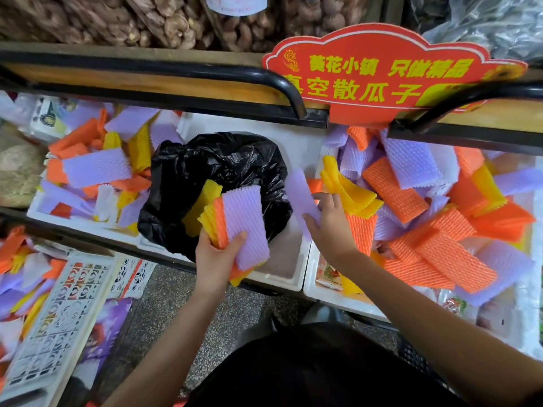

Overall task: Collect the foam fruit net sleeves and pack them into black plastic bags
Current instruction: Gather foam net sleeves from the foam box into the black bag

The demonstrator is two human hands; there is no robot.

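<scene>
**Left hand** point(217, 254): fingers and thumb are curled round a stack of flat foam net sleeves point(248, 227). A ribbed purple sleeve lies on top, with orange and yellow ones beneath, fanned out at the far end. The stack is held over the near edge of the bag.

**Right hand** point(330, 221): thumb and fingers pinch a single purple foam net sleeve point(301, 192), which slants up and away from the hand. The fingertips lie against a bundle of yellow foam sleeves point(349, 195) just beyond them.

**Crumpled black plastic bag** point(217, 163): just beyond the left hand and to the left of the right hand. Its mouth is open, and one yellow foam sleeve point(202, 204) sticks out of it just beside the held stack.

**White foam box** point(296, 142): holds the bag; its near rim runs under the held stack.

**Right heap of orange, purple and yellow foam sleeves** point(411, 201): starts at the right hand's fingertips and spreads to its right, filling a second white foam box point(338, 301).

**Left heap of mixed foam sleeves** point(97, 168): to the left of the left hand, past the bag.

**White perforated plastic crate** point(58, 304): nearer than the left hand and well to its left, with more sleeves beside it.

**Black metal rail** point(205, 73): beyond the bag.

**Red scalloped sign with yellow characters** point(382, 74): beyond the right hand.

**Brown dried goods** point(147, 22): farthest out.
</scene>
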